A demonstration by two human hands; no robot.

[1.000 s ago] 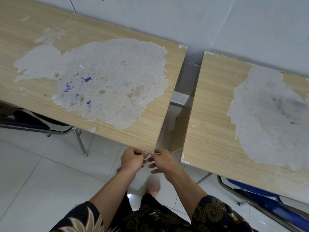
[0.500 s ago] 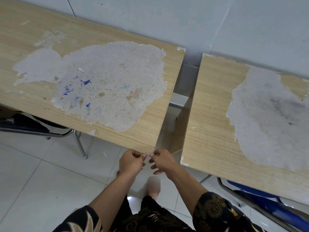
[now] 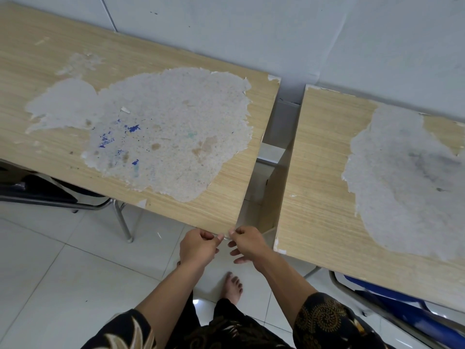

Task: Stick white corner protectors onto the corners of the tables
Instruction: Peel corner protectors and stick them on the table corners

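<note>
White corner protector [image 3: 226, 237] at one table [image 3: 214, 210] corner, pinched in the grip of left hand [image 3: 198, 248] and right hand [image 3: 247, 244].

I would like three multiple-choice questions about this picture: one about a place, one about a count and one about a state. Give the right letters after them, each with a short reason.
1. Where are the left hand and the right hand?
A. at the near right corner of the left table
B. flat on the floor tiles
C. on the wall

2. How many tables show?
A. one
B. two
C. four

3. What do the hands do?
A. lie flat and open
B. each pinches the white corner protector
C. hold a chair leg

Answers:
1 A: both hands meet at that corner.
2 B: the left table and the right table stand side by side with a gap between them.
3 B: the fingertips of both hands close on the small white piece at the tip of the corner.
</note>
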